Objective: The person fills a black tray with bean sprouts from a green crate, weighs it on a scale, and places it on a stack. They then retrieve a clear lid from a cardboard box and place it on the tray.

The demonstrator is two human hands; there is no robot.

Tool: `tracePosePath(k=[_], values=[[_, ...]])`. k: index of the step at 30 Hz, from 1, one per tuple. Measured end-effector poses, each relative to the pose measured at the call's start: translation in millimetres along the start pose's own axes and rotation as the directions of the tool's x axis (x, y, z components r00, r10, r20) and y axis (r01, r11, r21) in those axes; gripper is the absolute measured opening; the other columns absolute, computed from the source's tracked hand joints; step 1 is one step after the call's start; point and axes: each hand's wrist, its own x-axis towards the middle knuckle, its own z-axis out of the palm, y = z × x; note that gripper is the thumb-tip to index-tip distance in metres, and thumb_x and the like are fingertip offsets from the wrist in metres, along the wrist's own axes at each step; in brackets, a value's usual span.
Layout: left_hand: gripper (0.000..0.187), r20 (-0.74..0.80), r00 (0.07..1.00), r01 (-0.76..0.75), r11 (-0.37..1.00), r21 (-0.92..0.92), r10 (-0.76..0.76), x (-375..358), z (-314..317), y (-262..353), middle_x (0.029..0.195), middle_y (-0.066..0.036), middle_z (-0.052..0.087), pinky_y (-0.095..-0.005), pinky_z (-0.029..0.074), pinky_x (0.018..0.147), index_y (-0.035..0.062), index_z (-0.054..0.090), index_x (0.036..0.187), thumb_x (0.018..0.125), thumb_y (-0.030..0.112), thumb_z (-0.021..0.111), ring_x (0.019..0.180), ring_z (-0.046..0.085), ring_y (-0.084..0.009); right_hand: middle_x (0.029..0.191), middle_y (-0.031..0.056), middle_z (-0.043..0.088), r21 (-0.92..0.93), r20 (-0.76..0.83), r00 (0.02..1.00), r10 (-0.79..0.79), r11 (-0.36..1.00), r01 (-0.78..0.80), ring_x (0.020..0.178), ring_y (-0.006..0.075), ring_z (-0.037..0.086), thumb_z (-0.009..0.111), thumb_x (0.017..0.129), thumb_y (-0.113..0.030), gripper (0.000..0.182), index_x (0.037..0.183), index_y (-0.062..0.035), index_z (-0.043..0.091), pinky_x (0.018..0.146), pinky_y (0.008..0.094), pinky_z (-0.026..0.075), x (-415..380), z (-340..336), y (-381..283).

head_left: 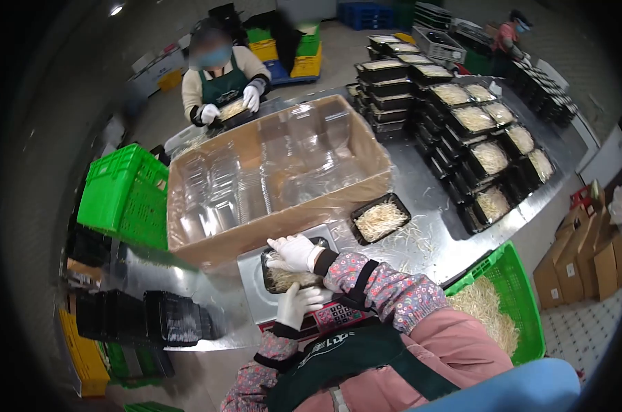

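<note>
On the scale (250, 273), a black tray (266, 280) holds pale bean sprouts (290, 279). My right hand (297, 253), in a white glove, lies over the tray's far side, its fingers apart and touching the sprouts. At the tray's near edge is my left hand (298, 305), also gloved, with fingers spread and nothing held. Below it, the red keypad (342, 314) of the scale shows in part. Another filled tray (379, 218) sits to the right, with loose sprouts scattered beside it.
A cardboard box (277, 230) of clear plastic lids stands beyond the scale. Filled trays (489, 158) are stacked at right. Empty black trays (177, 319) lie at left. A green crate (524, 302) of sprouts is near my right side. A co-worker (222, 86) handles a tray opposite.
</note>
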Motion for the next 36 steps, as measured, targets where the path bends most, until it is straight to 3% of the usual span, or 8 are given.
tracePosePath(k=[5,10,18,22,26,28,32,36], values=[[0.046,-0.149,0.988,0.021,0.951,0.308,0.027,-12.5,-0.7,13.0,0.087,-0.027,0.063,-0.0432,0.059,0.058,-0.0089,0.051,0.103,0.099,0.037,0.050,0.068,0.067,-0.0367,0.105,0.0206,0.067,0.355,-0.025,0.976,0.217,0.914,-0.195,0.098,0.0382,0.063,0.054,0.091,-0.055,0.053,0.105,-0.0072,0.071,0.088,0.0421,0.049,-75.5,-11.9,57.6],[0.042,0.070,0.993,0.051,0.865,0.499,-0.098,4.7,57.5,11.3,0.089,-0.020,0.065,-0.0385,0.059,0.059,-0.0053,0.054,0.110,0.101,0.035,0.048,0.069,0.068,-0.0301,0.098,0.0093,0.071,0.811,-0.155,0.842,0.517,0.553,-0.191,0.091,0.0136,0.062,0.068,0.090,-0.026,0.034,0.111,0.0015,0.067,0.085,0.0294,0.049,-185.6,-22.9,93.9],[0.029,0.262,0.961,-0.222,0.823,0.523,0.093,70.4,121.6,9.9,0.113,-0.012,0.063,-0.0319,0.057,0.073,-0.0004,0.056,0.121,0.100,0.019,0.050,0.090,0.067,-0.0207,0.094,0.0010,0.065,0.703,-0.567,-0.313,0.762,0.645,0.299,0.082,0.0076,0.056,0.061,0.094,-0.016,0.019,0.102,0.0011,0.065,0.074,0.0241,0.046,-388.1,-117.7,201.9],[0.031,0.241,0.958,-0.269,0.780,0.565,0.156,102.6,146.9,2.9,0.116,-0.007,0.056,-0.0326,0.055,0.079,0.0030,0.052,0.126,0.100,0.021,0.051,0.104,0.060,-0.0188,0.098,0.0090,0.069,0.745,-0.579,-0.514,0.633,0.667,-0.017,0.086,0.0143,0.062,0.066,0.087,-0.012,0.031,0.109,0.0083,0.064,0.078,0.0286,0.049,-451.5,-130.9,329.6],[0.051,-0.034,0.979,-0.133,0.761,0.634,0.200,158.3,154.9,-16.2,0.129,-0.009,0.050,-0.0426,0.051,0.083,0.0080,0.040,0.139,0.094,0.026,0.058,0.113,0.052,-0.0225,0.097,0.0110,0.068,0.783,-0.573,-0.500,0.650,0.615,-0.097,0.080,0.0176,0.063,0.070,0.086,-0.021,0.044,0.118,0.0068,0.059,0.072,0.0311,0.053,-472.4,-120.1,388.6],[0.055,-0.097,0.979,-0.080,0.781,0.620,0.178,176.6,155.4,-26.4,0.130,-0.010,0.049,-0.0489,0.051,0.081,0.0104,0.035,0.141,0.094,0.026,0.059,0.111,0.053,-0.0285,0.085,0.0050,0.062,0.906,-0.242,-0.541,0.805,0.388,0.172,0.068,0.0135,0.059,0.068,0.089,-0.031,0.050,0.125,0.0009,0.054,0.056,0.0295,0.051,-448.5,-145.8,330.8],[0.049,-0.261,0.965,0.141,0.880,0.453,-0.020,220.7,143.7,-45.5,0.121,-0.016,0.054,-0.0489,0.058,0.060,0.0122,0.035,0.133,0.092,0.021,0.060,0.090,0.063,-0.0332,0.086,0.0030,0.054,0.796,-0.283,-0.590,0.756,0.529,0.296,0.061,0.0091,0.051,0.059,0.095,-0.035,0.048,0.130,-0.0048,0.049,0.049,0.0258,0.046,-442.4,-102.8,295.7],[0.037,-0.218,0.968,-0.020,0.908,0.418,0.122,251.0,131.4,-74.0,0.100,-0.013,0.062,-0.0402,0.058,0.045,0.0065,0.048,0.121,0.085,0.004,0.057,0.059,0.063,-0.0274,0.092,0.0038,0.060,0.874,-0.311,-0.319,0.895,0.401,0.274,0.067,0.0100,0.055,0.056,0.096,-0.025,0.041,0.132,-0.0068,0.051,0.057,0.0239,0.047,-391.5,-66.8,246.4]])
